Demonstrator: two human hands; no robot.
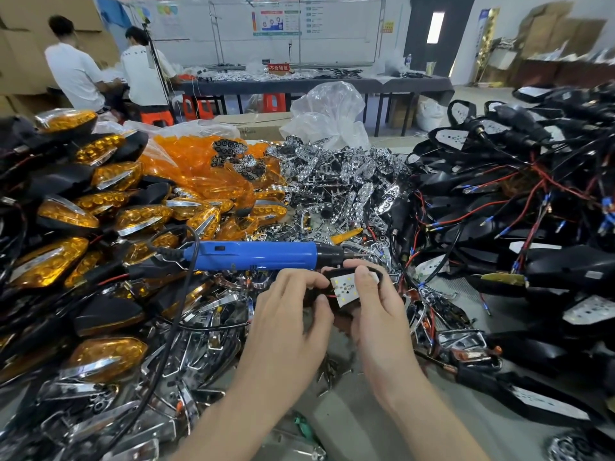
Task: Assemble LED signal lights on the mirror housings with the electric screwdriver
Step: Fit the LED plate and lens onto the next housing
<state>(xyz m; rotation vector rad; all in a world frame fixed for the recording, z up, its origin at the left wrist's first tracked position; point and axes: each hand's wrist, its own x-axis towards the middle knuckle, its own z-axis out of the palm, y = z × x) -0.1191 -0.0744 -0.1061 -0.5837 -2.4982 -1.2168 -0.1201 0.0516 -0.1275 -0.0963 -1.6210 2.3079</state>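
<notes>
Left hand (289,316) and right hand (379,311) both pinch one mirror housing (335,271), its LED board (346,289) uncovered — electric screwdriver (256,256) lies unheld just beyond the grip, so this unit looks barely begun.

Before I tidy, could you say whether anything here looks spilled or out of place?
Yes: small screws lie scattered loose on the bench, and the electric screwdriver lies across the parts heap.

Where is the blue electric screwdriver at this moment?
Head view, centre: the electric screwdriver lies on the parts pile just beyond the left hand and right hand, which hold a mirror housing.
</notes>
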